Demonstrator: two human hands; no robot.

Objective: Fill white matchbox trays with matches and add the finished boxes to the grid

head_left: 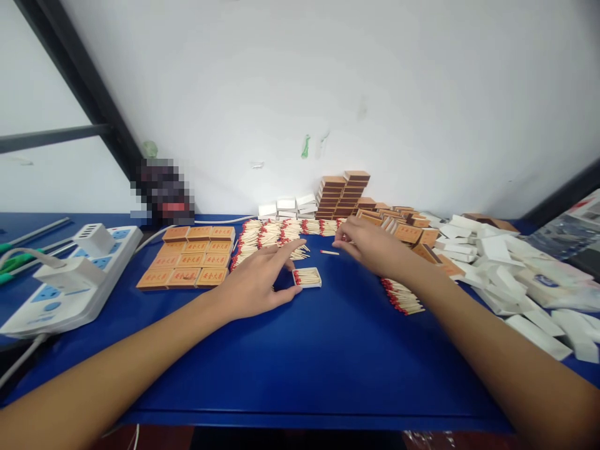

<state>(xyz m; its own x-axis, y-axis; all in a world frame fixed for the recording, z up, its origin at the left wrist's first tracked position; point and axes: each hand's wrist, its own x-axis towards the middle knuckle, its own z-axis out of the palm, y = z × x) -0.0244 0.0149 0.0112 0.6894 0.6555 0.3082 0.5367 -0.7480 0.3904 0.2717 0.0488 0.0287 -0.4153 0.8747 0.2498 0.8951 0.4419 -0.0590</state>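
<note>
My left hand point(260, 278) is at the left end of a small white matchbox tray point(307, 278), with its thumb and a finger against the tray's two left corners and its index finger stretched out above. Matches with red heads lie inside the tray. My right hand point(359, 240) has its fingertips pinched together close to the match pile; what they hold, if anything, is too small to make out. One loose match point(329, 252) lies on the blue table just left of that hand. Behind both hands spreads a long pile of matches point(267, 234).
Orange matchboxes point(190, 259) stand in rows at left, beside a white power strip point(70, 281). Stacked matchboxes point(342, 194) and white trays point(285, 206) line the wall. More matches point(403, 297) lie beneath my right forearm. White card pieces point(501, 269) are heaped at right.
</note>
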